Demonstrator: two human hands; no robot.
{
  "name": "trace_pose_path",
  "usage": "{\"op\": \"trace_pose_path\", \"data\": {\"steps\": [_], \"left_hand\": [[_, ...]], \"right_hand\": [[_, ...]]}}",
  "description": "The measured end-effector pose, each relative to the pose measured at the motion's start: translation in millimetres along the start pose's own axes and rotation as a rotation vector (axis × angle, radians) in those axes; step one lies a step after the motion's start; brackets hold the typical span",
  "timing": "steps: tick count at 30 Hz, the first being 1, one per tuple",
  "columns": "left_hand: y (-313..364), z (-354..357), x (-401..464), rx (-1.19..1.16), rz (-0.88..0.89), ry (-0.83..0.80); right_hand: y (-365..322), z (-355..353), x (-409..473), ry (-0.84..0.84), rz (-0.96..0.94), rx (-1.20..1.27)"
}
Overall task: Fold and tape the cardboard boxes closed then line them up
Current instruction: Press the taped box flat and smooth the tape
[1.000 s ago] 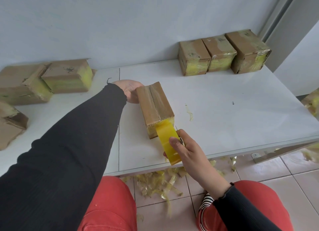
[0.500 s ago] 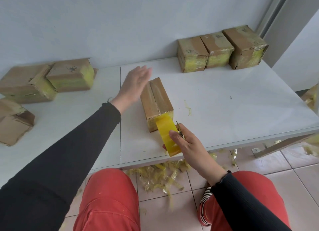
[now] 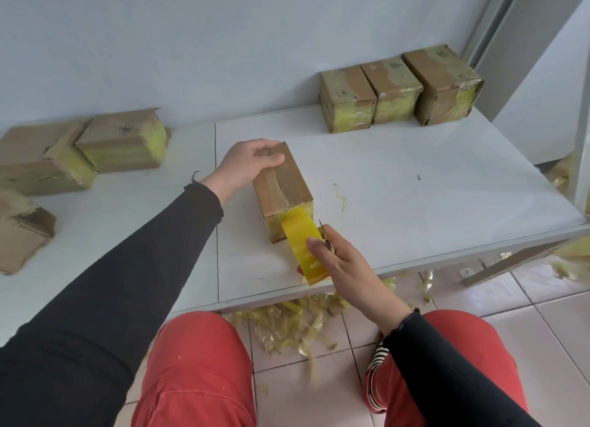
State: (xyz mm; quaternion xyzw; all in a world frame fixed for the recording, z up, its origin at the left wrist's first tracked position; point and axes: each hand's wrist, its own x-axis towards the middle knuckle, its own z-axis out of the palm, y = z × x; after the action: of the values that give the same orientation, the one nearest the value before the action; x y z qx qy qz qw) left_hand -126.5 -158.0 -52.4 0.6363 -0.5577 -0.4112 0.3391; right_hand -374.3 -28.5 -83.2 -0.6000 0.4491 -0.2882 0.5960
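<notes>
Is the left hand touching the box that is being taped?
Touching. The head view shows the left hand curled over the far end of the box, thumb lying on top.

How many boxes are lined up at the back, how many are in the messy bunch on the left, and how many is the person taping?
Lined up at the back right: 3 boxes
Messy bunch on the left: 3 boxes
Being taped: 1 box, with yellow tape
Total: 7 boxes
</notes>
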Motion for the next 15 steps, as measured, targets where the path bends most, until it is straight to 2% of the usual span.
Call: {"op": "trace_pose_path", "data": {"steps": [5, 10, 15], "left_hand": [[-8, -1, -1, -0.110, -0.032, 0.059], [-44, 15, -20, -0.379, -0.133, 0.003], [-21, 21, -14, -0.403, -0.118, 0.172]], "right_hand": [[-2, -1, -1, -0.003, -0.032, 0.017], [-3, -1, -4, -0.010, -0.050, 0.026], [-21, -5, -5, 0.076, -0.092, 0.009]]}}
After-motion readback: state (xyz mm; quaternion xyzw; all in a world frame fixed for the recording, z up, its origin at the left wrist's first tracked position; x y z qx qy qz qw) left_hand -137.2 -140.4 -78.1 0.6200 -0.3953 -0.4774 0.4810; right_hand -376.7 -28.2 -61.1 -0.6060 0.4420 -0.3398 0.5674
